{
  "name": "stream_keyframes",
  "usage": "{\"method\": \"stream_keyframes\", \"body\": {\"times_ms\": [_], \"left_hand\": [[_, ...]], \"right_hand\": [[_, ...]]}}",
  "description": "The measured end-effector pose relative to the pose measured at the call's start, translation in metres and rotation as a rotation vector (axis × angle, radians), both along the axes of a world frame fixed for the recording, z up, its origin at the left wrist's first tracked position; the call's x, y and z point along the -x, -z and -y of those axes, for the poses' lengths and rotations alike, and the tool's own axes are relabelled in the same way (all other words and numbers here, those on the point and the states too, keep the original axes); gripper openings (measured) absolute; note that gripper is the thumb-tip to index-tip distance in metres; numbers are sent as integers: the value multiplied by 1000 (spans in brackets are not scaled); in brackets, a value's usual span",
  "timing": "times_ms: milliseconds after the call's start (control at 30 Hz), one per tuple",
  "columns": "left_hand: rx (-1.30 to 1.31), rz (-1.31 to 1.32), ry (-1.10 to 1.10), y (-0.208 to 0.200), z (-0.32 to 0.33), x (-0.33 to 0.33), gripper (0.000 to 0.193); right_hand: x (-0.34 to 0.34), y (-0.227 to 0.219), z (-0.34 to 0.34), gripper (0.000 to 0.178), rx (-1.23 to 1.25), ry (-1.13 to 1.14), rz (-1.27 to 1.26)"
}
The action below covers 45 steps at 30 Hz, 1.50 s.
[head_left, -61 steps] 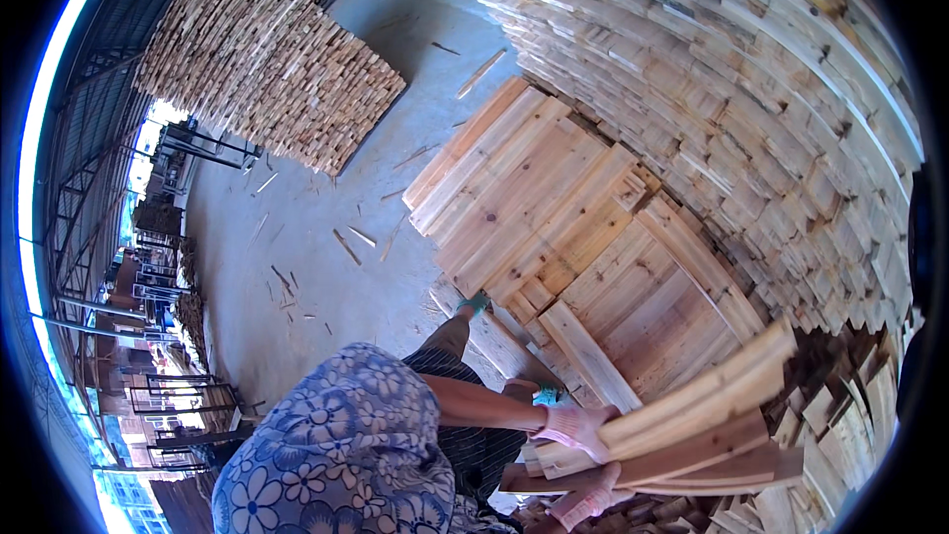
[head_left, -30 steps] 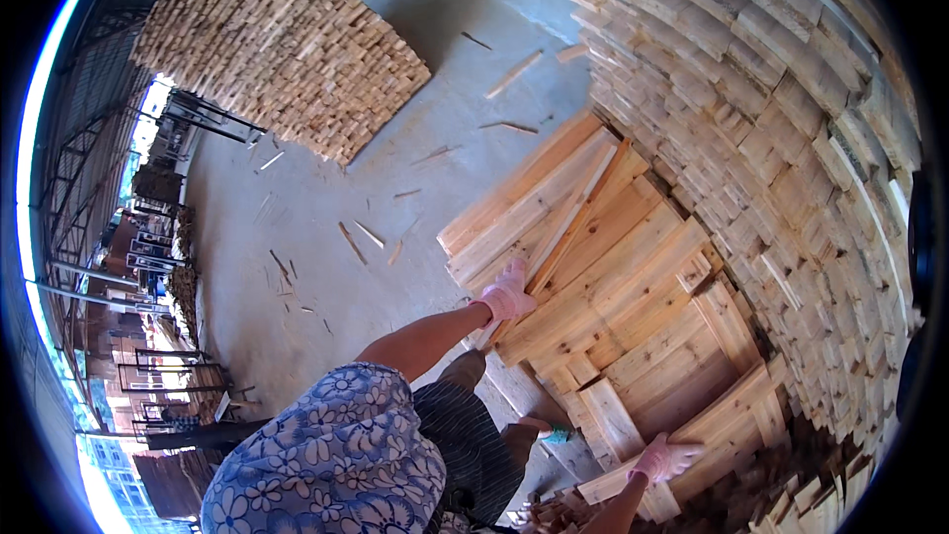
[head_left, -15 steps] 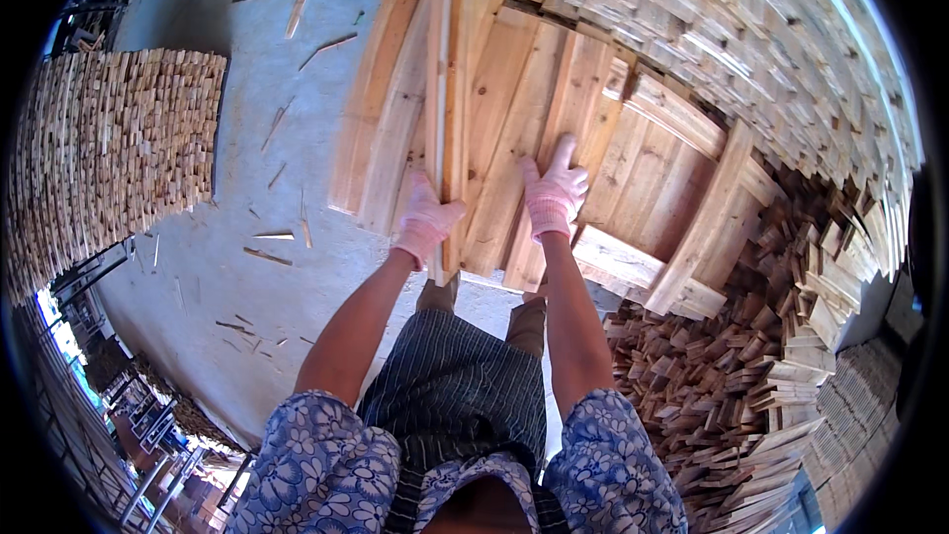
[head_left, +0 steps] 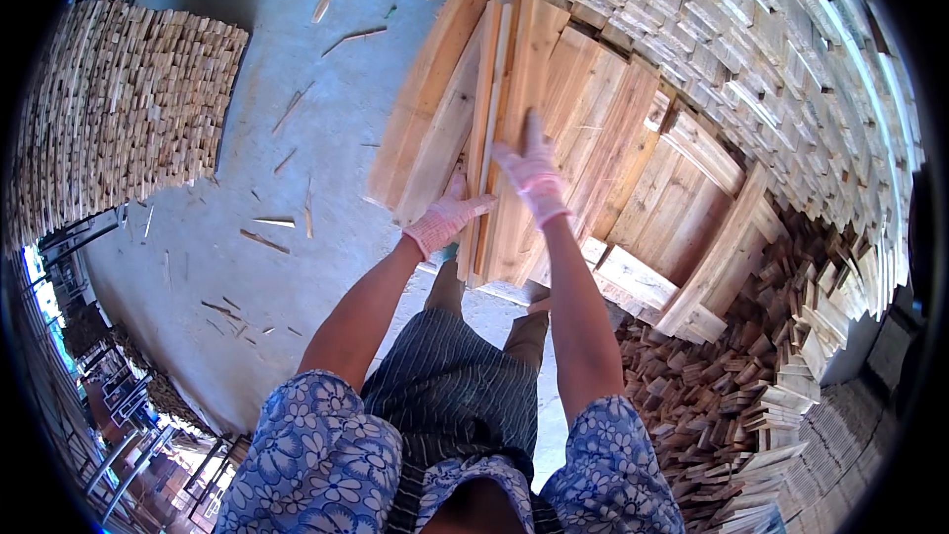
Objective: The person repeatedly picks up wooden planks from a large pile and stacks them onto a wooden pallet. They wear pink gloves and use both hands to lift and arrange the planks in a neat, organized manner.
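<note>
Both my hands wear pale pink knit gloves. My left hand (head_left: 452, 219) is wrapped round the near part of a few narrow wooden boards (head_left: 486, 138) standing on edge, its thumb across their tops. My right hand (head_left: 534, 178) lies on a wide wooden board (head_left: 526, 59) just right of them, with fingers stretched forward and thumb apart; it is slightly blurred. Beneath is a layer of flat boards (head_left: 435, 89) laid side by side. How far the left fingers reach down behind the boards is hidden.
A wooden frame of planks (head_left: 692, 267) lies on the right, beside a heap of short wood pieces (head_left: 692, 396). Tall stacked boards (head_left: 682, 10) rise along the far right. Another stack (head_left: 119, 119) stands at left. Thin wood scraps (head_left: 264, 240) litter the grey floor (head_left: 188, 307).
My right hand has shifted left and forward, close to the boards on edge. Another wide board now leans up against them at the right. The view has shifted, so the pile appears farther right.
</note>
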<state>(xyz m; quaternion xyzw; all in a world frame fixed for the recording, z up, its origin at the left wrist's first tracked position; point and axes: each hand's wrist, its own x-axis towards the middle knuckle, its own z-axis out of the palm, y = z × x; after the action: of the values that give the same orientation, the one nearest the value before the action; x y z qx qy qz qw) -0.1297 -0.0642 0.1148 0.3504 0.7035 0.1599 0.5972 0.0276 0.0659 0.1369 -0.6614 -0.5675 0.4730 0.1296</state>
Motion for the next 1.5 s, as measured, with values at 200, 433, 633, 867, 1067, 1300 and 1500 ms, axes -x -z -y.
{"method": "stream_keyframes", "body": {"times_ms": [200,433,633,867,1067,1300,1500], "left_hand": [[-31,132,-206,3,9,1,70],[-302,-536,-32,12,5,-88,83],[-254,-547,-85,29,1,-111,81],[-174,-155,-241,-16,-3,-96,80],[-379,120,-170,-36,20,-190,84],[-382,361,-5,-22,-16,-286,87],[-646,-342,368,1,-23,-250,72]], "right_hand": [[8,-22,18,99,127,61,-21],[-148,1,93,84,-129,319,67],[-231,49,21,79,-79,303,152],[-171,62,20,66,29,309,363],[-204,86,27,67,-82,355,-1],[-286,31,11,102,104,491,-1025],[-347,135,-15,85,-69,493,-310]]}}
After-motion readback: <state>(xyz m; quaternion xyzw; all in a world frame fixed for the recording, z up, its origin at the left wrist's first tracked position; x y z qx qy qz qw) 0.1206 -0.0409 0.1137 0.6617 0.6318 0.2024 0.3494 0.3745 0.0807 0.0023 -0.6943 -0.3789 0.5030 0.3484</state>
